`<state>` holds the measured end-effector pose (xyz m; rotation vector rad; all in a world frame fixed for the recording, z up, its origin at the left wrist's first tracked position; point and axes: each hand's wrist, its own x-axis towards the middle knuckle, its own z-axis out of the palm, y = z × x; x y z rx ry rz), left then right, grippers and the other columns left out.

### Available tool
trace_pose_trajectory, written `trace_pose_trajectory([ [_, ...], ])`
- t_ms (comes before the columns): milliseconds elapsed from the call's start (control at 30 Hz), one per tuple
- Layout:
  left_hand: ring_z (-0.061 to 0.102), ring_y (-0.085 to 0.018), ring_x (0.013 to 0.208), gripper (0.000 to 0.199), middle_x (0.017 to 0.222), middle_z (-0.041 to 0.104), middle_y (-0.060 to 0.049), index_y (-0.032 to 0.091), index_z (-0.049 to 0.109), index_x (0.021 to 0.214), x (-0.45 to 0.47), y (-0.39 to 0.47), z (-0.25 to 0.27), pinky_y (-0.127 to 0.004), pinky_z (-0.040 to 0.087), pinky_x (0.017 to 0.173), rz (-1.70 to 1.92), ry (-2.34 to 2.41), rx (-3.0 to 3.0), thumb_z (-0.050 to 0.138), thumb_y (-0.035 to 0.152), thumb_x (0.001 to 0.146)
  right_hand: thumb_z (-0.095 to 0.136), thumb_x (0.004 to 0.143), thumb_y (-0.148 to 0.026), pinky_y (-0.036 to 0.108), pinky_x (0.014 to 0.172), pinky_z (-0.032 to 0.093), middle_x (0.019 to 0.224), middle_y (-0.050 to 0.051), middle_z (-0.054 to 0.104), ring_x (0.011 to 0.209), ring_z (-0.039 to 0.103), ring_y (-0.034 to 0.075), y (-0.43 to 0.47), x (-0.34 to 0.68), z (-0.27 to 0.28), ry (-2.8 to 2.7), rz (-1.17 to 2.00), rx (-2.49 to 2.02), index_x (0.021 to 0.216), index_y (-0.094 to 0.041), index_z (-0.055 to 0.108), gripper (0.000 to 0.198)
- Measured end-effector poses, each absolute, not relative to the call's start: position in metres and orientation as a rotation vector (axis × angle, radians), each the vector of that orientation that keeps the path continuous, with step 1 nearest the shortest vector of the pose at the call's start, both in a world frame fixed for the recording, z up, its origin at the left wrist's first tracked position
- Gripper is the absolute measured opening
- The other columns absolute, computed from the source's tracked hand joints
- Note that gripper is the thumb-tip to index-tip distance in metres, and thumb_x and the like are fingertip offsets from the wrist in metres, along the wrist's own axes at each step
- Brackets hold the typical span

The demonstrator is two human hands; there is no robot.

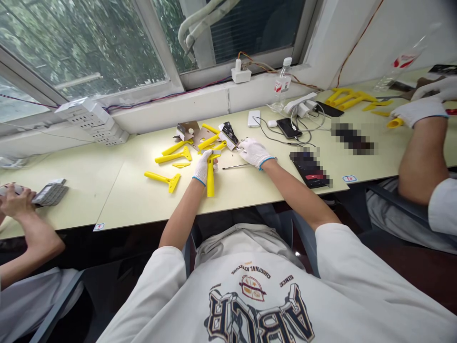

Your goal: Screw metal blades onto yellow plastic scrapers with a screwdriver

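Note:
My left hand [202, 169], in a white glove with a blue cuff, grips a yellow scraper [210, 182] upright above the table, its metal blade [215, 153] across the top. My right hand [254, 151], also gloved, is at the table beside a black printed packet [228, 134]; its fingers are bent together, and whatever they hold is too small to make out. A thin screwdriver [235, 166] lies just below that hand. Left of my hands lie several yellow scrapers [173, 156], a loose yellow piece [181, 165] and opened cardboard [191, 129].
To the right are a white power bank [254, 118], a phone [288, 128] with cables, a power strip [300, 105] and a bottle [283, 85]. A co-worker's gloved hand [419, 112] works at far right; another person's hand [17, 200] is at far left.

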<state>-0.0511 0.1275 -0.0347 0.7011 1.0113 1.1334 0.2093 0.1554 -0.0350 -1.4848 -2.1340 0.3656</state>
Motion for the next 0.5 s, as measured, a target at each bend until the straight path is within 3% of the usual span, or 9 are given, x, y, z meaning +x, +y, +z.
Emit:
trace_pose_trajectory([
  [300,0.05,-0.007,0.041,0.047,0.064,0.06,0.005,0.023,0.064,0.103,-0.056,0.124,-0.033,-0.02,0.04,0.041,1.231,0.987,0.694,0.082,0.063,0.086,0.069,0.108,-0.035,0.051,0.124,0.049,0.147,0.016,0.063,0.142,0.06,0.029,0.154,0.216,-0.035,-2.067,0.404,-1.489,0.135,-0.006,0.071,0.039],
  [500,0.06,-0.011,0.045,0.057,0.063,0.061,0.003,0.025,0.068,0.107,-0.052,0.122,-0.032,-0.02,0.041,0.04,1.249,1.108,0.827,0.076,0.078,0.088,0.071,0.107,-0.038,0.048,0.121,0.053,0.143,0.016,0.066,0.138,0.063,0.027,0.145,0.206,-0.023,-1.991,0.537,-1.412,0.132,-0.007,0.072,0.04],
])
